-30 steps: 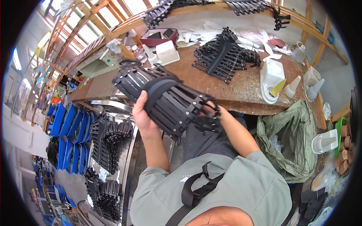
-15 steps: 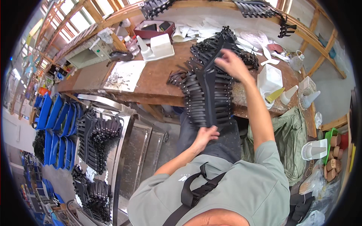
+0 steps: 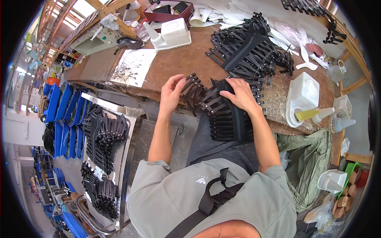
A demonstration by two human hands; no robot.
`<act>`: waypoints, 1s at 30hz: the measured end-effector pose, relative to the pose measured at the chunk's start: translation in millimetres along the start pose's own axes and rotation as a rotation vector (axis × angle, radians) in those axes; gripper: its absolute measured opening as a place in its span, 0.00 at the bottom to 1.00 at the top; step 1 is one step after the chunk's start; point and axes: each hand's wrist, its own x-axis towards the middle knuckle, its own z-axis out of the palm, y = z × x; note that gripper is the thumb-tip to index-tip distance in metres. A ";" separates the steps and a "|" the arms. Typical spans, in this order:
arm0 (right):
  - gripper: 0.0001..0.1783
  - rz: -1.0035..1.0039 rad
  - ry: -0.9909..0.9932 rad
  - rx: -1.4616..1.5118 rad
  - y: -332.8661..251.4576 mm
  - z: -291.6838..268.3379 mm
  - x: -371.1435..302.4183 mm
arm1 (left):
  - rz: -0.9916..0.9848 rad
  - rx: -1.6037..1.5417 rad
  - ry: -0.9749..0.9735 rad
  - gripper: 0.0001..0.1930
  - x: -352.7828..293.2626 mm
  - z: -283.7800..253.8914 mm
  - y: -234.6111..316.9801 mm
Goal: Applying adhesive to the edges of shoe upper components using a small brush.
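A stack of black strap pieces (image 3: 224,125), with rows of narrow bands and small metal studs at their ends, rests over my lap against the bench edge. My right hand (image 3: 241,95) grips the stack's upper end, thumb toward the middle band. My left hand (image 3: 170,97) is bent at the studded straps (image 3: 193,89) that fan out on the left side, its thumb and fingers close together on their tips. Beyond my right hand, a second heap of the same black strap pieces (image 3: 248,47) lies on the brown bench (image 3: 178,51).
A white glue container (image 3: 172,33) and a stained white sheet (image 3: 133,67) occupy the bench's left. Another white container (image 3: 303,95) with a yellow spout stands on the right. More strap pieces (image 3: 105,139) lie on a metal-edged cart at left, near blue trays (image 3: 59,103).
The strap stack has separated from the heap and come down toward me. My right hand has moved down onto it, while my left hand has gone up and left to its studded ends.
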 end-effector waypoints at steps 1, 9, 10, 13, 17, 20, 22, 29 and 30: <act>0.35 -0.055 0.078 0.031 -3.6 1.2 4.5 | -0.015 0.030 -0.039 0.14 6.2 -1.4 -13.3; 0.28 -0.358 0.310 0.056 -50.7 19.2 19.3 | -0.040 0.279 -0.077 0.19 37.9 -37.8 -69.1; 0.25 -0.403 0.393 0.021 -62.6 21.0 12.7 | -0.027 0.238 -0.229 0.19 32.8 -38.9 -68.1; 0.27 -0.523 0.197 0.019 -100.6 39.0 -11.5 | 0.237 0.527 -0.474 0.21 21.2 -39.2 -61.0; 0.28 -0.450 0.037 -0.469 -107.1 81.4 -15.7 | 0.491 0.723 -0.525 0.20 23.9 -47.7 -76.8; 0.22 -0.417 0.080 -0.630 -103.1 84.1 -10.3 | -0.008 0.250 -0.366 0.24 38.7 -52.0 -65.5; 0.19 -0.395 0.112 -0.519 -104.0 79.7 -8.7 | 0.045 0.240 -0.335 0.26 49.9 -48.0 -64.7; 0.20 -0.422 0.054 -0.489 -102.5 70.9 -11.0 | 0.526 0.793 -0.704 0.23 78.9 -26.4 -73.4; 0.20 -0.418 0.055 -0.495 -102.6 71.1 -12.2 | 0.531 0.789 -0.706 0.23 77.6 -23.5 -68.6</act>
